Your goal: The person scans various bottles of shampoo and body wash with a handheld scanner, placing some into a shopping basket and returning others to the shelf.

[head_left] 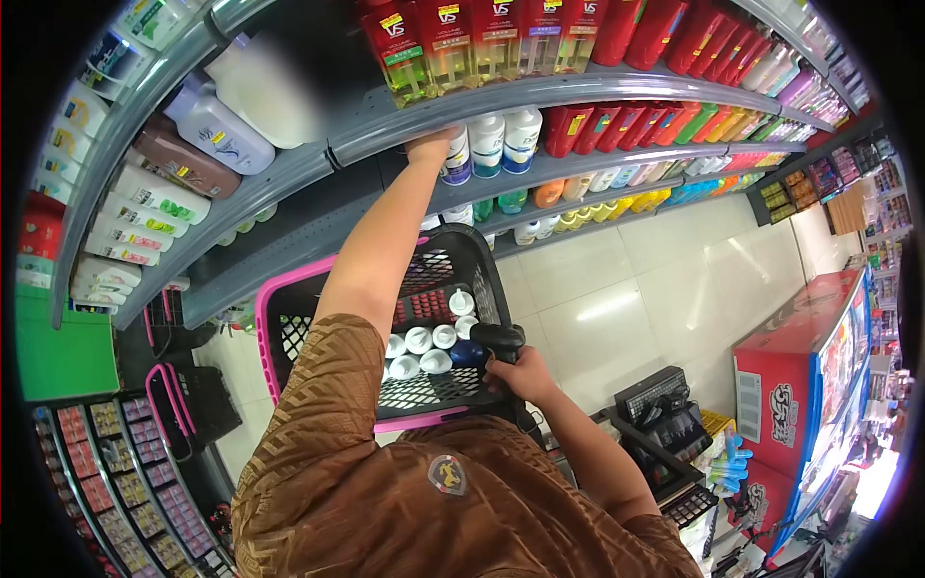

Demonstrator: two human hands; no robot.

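My left hand (431,144) reaches in under the front edge of a shelf, beside a row of white pump-top or capped bottles (488,146). Its fingers are hidden by the shelf edge, so any grip cannot be seen. Below the arm is a black shopping basket (498,279) with a pink rim. Inside it stand several white bottles (418,339) and a dark blue bottle (468,354). At the basket's right side, my right hand (520,374) is closed around its edge, near a black rounded part (497,335).
Red shampoo bottles (496,43) line the upper shelf (578,89), with more bottles on lower shelves. Behind at left are stacked black baskets (198,405) with pink handles. A red freezer (795,385) and a black crate (660,424) stand on the right, across the tiled floor (617,299).
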